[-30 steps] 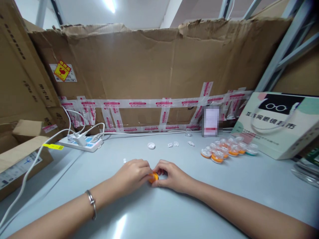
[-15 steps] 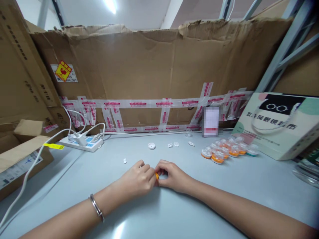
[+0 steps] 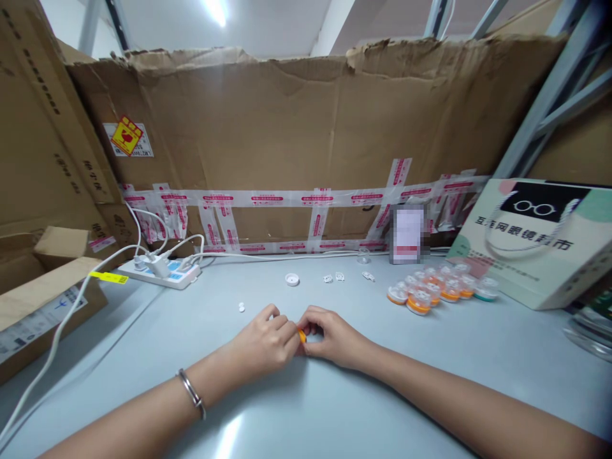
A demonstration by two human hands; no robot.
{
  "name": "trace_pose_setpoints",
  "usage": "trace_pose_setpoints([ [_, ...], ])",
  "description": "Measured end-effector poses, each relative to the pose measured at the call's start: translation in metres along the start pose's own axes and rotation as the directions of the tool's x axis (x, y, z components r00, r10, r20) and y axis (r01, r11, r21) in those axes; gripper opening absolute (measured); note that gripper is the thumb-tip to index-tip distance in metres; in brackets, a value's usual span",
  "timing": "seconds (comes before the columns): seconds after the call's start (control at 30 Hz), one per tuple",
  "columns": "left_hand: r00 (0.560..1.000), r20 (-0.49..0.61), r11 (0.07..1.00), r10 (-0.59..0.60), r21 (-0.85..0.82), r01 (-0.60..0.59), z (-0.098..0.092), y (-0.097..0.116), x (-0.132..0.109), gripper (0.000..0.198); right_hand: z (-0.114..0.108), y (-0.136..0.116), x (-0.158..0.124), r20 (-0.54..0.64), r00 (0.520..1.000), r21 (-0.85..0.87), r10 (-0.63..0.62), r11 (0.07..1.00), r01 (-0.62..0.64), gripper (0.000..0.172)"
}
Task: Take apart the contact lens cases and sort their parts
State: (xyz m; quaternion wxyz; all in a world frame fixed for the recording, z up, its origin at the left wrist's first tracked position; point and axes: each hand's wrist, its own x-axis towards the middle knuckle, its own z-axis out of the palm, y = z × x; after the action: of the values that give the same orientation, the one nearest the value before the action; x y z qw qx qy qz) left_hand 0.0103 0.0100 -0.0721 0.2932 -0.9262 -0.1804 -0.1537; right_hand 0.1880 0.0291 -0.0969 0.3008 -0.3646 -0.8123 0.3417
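My left hand (image 3: 265, 341) and my right hand (image 3: 332, 335) meet at the middle of the grey table (image 3: 306, 395), fingers pinched together round a small orange round piece (image 3: 301, 335). Only a sliver of the piece shows between the fingertips. A metal bracelet (image 3: 192, 393) sits on my left wrist. To the right, apart from my hands, lies a cluster of several small round orange-and-clear cases (image 3: 433, 288), with one teal one (image 3: 485, 290) at its right end.
A white cap (image 3: 291, 278) and small white bits (image 3: 339, 276) lie beyond my hands. A power strip (image 3: 160, 273) with white cables sits back left. Cardboard (image 3: 306, 140) walls the back, boxes (image 3: 43, 299) stand left, a printed paper bag (image 3: 540, 236) right.
My left hand has closed further over the orange piece, so less of it shows than a second ago. Both hands stay in the same spot.
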Motion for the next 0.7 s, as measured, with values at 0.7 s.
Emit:
trace_pose_setpoints([
  [0.7,0.924,0.27,0.959,-0.27,-0.015,0.285,-0.013,-0.102,-0.099,0.028,-0.005,-0.01,-0.003,0.033,0.996,0.015,0.089,0.996,-0.089,0.023],
])
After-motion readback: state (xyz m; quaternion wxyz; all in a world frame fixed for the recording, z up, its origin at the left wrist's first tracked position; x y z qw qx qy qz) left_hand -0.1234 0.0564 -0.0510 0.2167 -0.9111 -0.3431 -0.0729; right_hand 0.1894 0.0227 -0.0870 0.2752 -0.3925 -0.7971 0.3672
